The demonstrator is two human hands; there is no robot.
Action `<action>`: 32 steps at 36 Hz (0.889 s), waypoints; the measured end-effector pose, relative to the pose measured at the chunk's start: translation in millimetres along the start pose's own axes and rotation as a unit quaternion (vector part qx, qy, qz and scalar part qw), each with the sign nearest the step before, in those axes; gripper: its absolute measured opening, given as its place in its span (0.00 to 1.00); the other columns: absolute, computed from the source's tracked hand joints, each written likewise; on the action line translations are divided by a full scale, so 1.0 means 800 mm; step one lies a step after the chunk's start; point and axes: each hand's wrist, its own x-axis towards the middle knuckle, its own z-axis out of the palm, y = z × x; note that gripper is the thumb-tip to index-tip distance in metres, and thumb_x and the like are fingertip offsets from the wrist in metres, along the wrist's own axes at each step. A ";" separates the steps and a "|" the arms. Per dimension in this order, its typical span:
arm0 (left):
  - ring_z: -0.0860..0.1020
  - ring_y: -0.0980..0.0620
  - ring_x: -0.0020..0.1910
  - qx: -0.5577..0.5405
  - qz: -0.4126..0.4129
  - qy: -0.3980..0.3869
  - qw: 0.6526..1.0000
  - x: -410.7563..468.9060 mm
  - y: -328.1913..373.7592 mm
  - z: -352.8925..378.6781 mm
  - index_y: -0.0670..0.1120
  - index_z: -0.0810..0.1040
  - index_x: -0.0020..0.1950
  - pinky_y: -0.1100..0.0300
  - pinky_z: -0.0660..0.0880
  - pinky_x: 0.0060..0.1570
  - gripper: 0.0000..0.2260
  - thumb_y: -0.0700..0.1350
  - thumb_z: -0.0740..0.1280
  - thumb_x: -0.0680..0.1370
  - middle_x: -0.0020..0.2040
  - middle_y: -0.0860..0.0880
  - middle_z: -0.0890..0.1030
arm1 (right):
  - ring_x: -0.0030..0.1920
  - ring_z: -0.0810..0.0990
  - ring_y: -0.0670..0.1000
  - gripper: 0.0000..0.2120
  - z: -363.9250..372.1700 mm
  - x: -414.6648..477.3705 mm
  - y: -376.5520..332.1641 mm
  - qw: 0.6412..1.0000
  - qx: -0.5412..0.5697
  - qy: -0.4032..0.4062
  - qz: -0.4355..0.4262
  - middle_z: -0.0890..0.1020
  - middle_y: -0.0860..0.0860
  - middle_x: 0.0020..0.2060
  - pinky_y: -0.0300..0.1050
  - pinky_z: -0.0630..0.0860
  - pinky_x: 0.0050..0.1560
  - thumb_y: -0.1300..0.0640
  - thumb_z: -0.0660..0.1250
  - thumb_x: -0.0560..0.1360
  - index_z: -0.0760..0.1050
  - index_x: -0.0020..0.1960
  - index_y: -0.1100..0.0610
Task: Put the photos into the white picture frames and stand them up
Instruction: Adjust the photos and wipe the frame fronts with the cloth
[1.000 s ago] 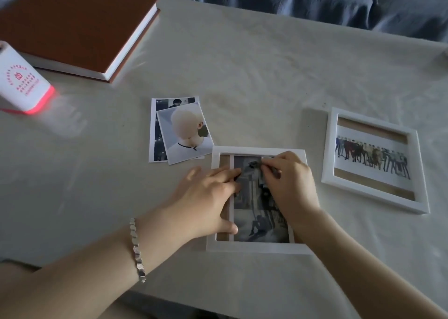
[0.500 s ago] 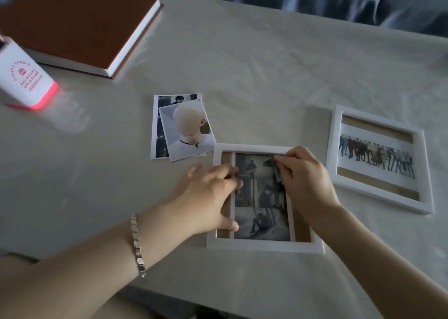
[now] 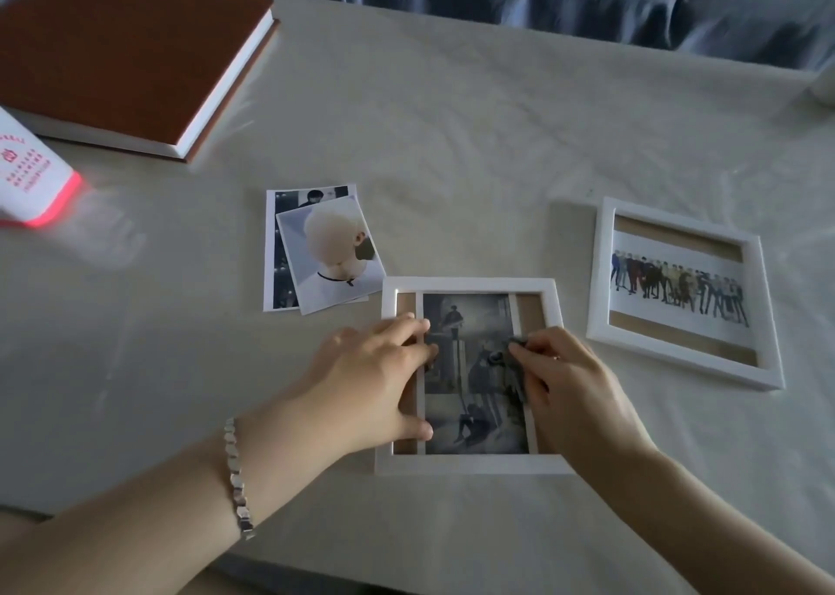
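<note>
photos (image 3: 325, 255) stacked just beside near frame (image 3: 470, 285) — book (image 3: 122, 52), filled frame (image 3: 600, 273) well apart.

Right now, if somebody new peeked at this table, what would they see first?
The left hand and right hand, front and centre, touching a black-and-white photo inside a white square picture frame lying flat. To its right lies a second white frame showing a colourful row of people. At the far left edge, a white box glows red.
</note>
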 end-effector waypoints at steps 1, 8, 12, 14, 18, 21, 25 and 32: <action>0.54 0.57 0.73 -0.001 -0.001 -0.001 1.000 -0.001 0.000 0.000 0.55 0.59 0.73 0.56 0.59 0.67 0.35 0.63 0.67 0.69 0.75 0.59 0.50 | 0.46 0.77 0.55 0.10 0.001 0.010 0.000 1.000 -0.001 0.004 0.004 0.78 0.55 0.49 0.53 0.79 0.44 0.65 0.63 0.74 0.77 0.54 0.65; 0.57 0.56 0.72 0.003 -0.008 0.001 1.000 -0.002 0.004 -0.004 0.57 0.59 0.72 0.56 0.59 0.66 0.34 0.63 0.66 0.69 0.75 0.59 0.51 | 0.43 0.75 0.53 0.09 -0.005 0.054 -0.013 0.983 0.131 0.027 0.129 0.74 0.49 0.45 0.57 0.74 0.49 0.59 0.54 0.78 0.72 0.45 0.58; 0.58 0.56 0.71 0.014 -0.007 0.006 1.000 -0.002 0.004 -0.003 0.57 0.59 0.72 0.57 0.60 0.65 0.35 0.64 0.66 0.69 0.75 0.59 0.51 | 0.42 0.74 0.52 0.09 -0.001 0.018 -0.013 0.987 0.100 0.005 0.122 0.74 0.49 0.44 0.54 0.74 0.47 0.56 0.54 0.79 0.72 0.46 0.57; 0.57 0.58 0.72 0.013 -0.004 0.008 1.000 -0.002 0.003 -0.003 0.57 0.59 0.72 0.57 0.61 0.65 0.35 0.65 0.66 0.69 0.75 0.60 0.51 | 0.41 0.72 0.48 0.11 0.005 -0.012 -0.007 0.998 0.022 0.004 0.053 0.75 0.49 0.43 0.47 0.75 0.43 0.58 0.54 0.77 0.75 0.48 0.57; 0.58 0.58 0.72 0.006 -0.004 0.008 1.000 -0.002 0.002 -0.002 0.58 0.59 0.72 0.57 0.62 0.65 0.34 0.64 0.67 0.69 0.75 0.60 0.51 | 0.39 0.78 0.52 0.07 0.002 -0.047 0.009 0.998 -0.003 -0.029 -0.063 0.78 0.54 0.39 0.44 0.79 0.35 0.64 0.65 0.70 0.80 0.46 0.64; 0.54 0.59 0.73 0.004 -0.002 0.004 1.000 -0.001 0.001 -0.001 0.58 0.58 0.72 0.57 0.61 0.66 0.35 0.64 0.67 0.69 0.75 0.60 0.50 | 0.40 0.75 0.45 0.10 -0.002 -0.031 0.011 0.997 0.026 -0.033 -0.062 0.76 0.49 0.40 0.34 0.76 0.39 0.57 0.63 0.73 0.80 0.47 0.61; 0.56 0.57 0.72 0.008 -0.006 0.000 1.000 -0.002 0.002 -0.002 0.58 0.58 0.73 0.57 0.61 0.66 0.35 0.64 0.66 0.69 0.75 0.60 0.49 | 0.41 0.69 0.42 0.18 0.006 0.024 0.016 0.999 0.042 0.016 -0.010 0.74 0.48 0.45 0.29 0.65 0.43 0.50 0.54 0.74 0.77 0.53 0.57; 0.56 0.57 0.73 0.014 -0.006 0.006 1.000 -0.002 0.001 -0.001 0.57 0.57 0.73 0.57 0.60 0.66 0.35 0.65 0.65 0.69 0.75 0.59 0.49 | 0.43 0.75 0.57 0.10 0.020 0.039 -0.007 0.997 0.011 0.041 -0.059 0.77 0.59 0.43 0.49 0.76 0.43 0.65 0.61 0.74 0.79 0.50 0.64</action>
